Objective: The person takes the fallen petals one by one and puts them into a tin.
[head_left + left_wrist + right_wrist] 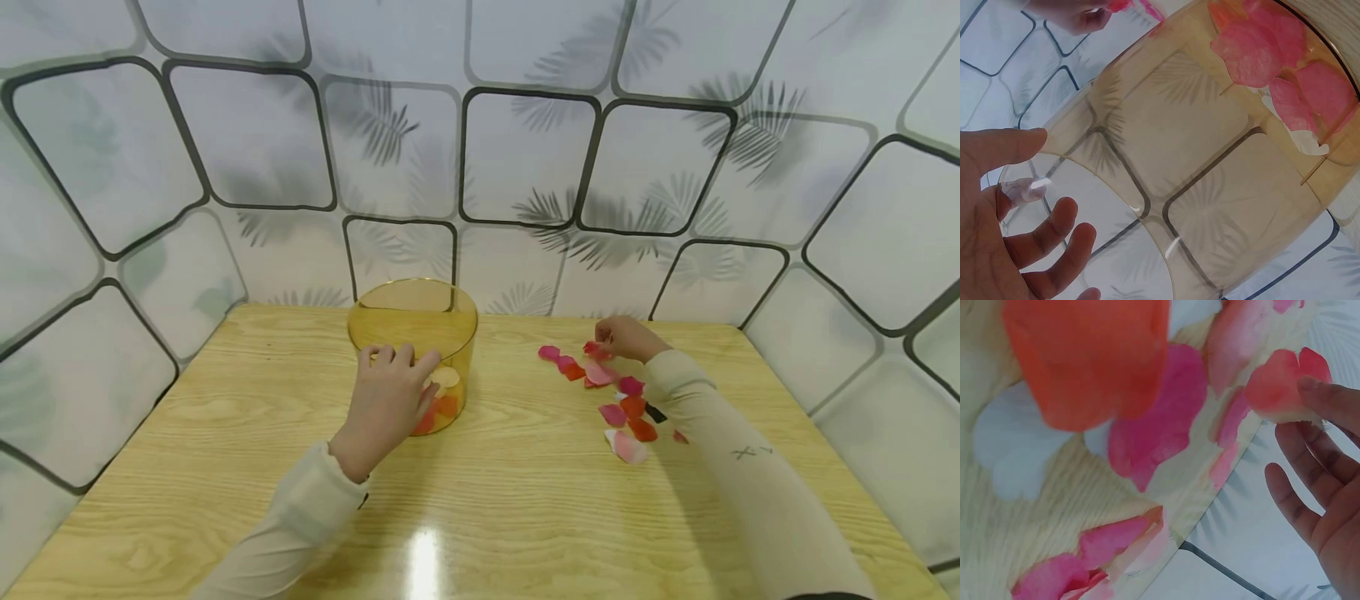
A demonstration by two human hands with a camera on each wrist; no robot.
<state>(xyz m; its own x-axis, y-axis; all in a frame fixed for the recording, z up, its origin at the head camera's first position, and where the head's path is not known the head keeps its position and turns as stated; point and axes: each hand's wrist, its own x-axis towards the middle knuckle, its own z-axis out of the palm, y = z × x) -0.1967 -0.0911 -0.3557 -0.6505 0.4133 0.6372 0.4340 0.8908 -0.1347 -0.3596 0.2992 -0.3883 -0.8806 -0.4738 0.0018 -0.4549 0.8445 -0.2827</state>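
Left hand [390, 396] at a yellow tub [459, 354]; right hand [632, 339] pinching a petal [1280, 387].
Nearest, a pale sleeve [300, 508] crosses the wooden table [502, 517] to the left hand, whose fingers are spread and loosely bent at the tub's near side, holding nothing; whether they touch the rim cannot be told. The tub stands upright, see-through, with orange, pink and white petals low inside. To its right, well apart, loose petals [613, 415] in pink, red, orange and white lie in an uneven line on the table, a black piece [656, 412] among them by the right sleeve [750, 467]. At their far end, the right thumb and fingers nip the reddish-pink petal, the other fingers slightly bent. Behind stands a leaf-patterned backdrop [525, 158].
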